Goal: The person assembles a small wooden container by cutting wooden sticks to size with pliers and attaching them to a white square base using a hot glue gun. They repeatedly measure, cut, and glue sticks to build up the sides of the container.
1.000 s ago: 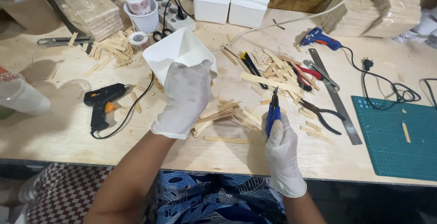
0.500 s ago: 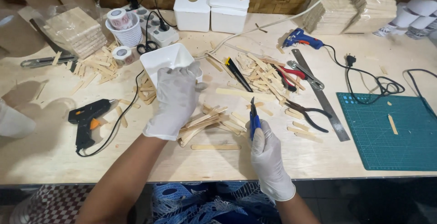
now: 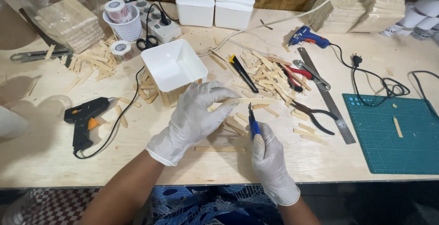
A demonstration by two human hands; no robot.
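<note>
Head view, workbench (image 3: 55, 161).
- Left hand (image 3: 194, 115), gloved: fingers pinched on a wooden stick (image 3: 249, 101), held level just above the bench, near the white tub (image 3: 173, 65).
- Right hand (image 3: 270, 158), gloved: closed round blue-handled cutters (image 3: 252, 122), tip just under the stick. Whether the blades touch the wood cannot be told.
- Loose stick (image 3: 220, 149) lying between the wrists; pile of offcuts (image 3: 270, 74) beyond.
- Black glue gun (image 3: 84, 117) well to the left, green cutting mat (image 3: 393, 133) to the right.
- Step, judged: trimming a stick to length. The next move calls for seating the blades square across the stick and a firm squeeze, the left grip steady.
</note>
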